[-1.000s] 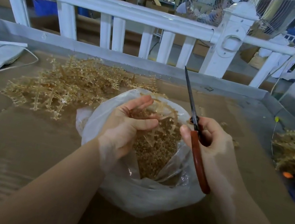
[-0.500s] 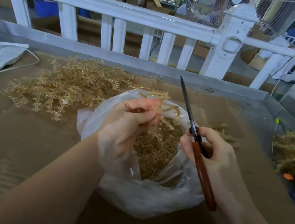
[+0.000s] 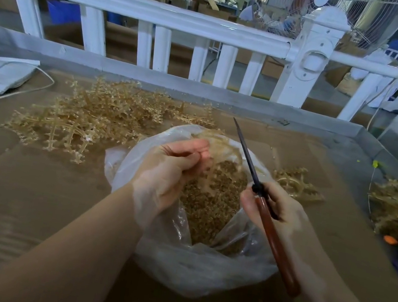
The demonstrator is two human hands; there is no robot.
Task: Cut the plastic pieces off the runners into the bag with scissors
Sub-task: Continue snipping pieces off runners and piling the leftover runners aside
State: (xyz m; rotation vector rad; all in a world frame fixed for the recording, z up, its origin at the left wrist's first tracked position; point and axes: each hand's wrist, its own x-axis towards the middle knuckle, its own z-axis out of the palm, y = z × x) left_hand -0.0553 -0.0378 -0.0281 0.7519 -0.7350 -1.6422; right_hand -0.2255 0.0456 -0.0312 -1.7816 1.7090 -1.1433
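Clear bag (image 3: pixel 199 265) at frame centre, mouth open, part-filled with cut plastic pieces (image 3: pixel 209 206). Runner (image 3: pixel 217 143) pinched by left hand (image 3: pixel 170 169) above bag. Scissors (image 3: pixel 268 216) gripped by right hand (image 3: pixel 277 212), blades closed. Runner heap (image 3: pixel 91 121) noted upper left on bench (image 3: pixel 11 197).

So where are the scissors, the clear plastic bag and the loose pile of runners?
Brown-handled scissors (image 3: pixel 275 240), head view, on the handle.
Clear plastic bag (image 3: pixel 187 268), head view, near wall.
Tan plastic runner pile (image 3: pixel 97 117), head view, pile's middle.

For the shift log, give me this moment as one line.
left hand: pinches runner over bag | right hand: grips scissors, blades closed, tip up | cut: not underway | uncut runners pile: behind bag
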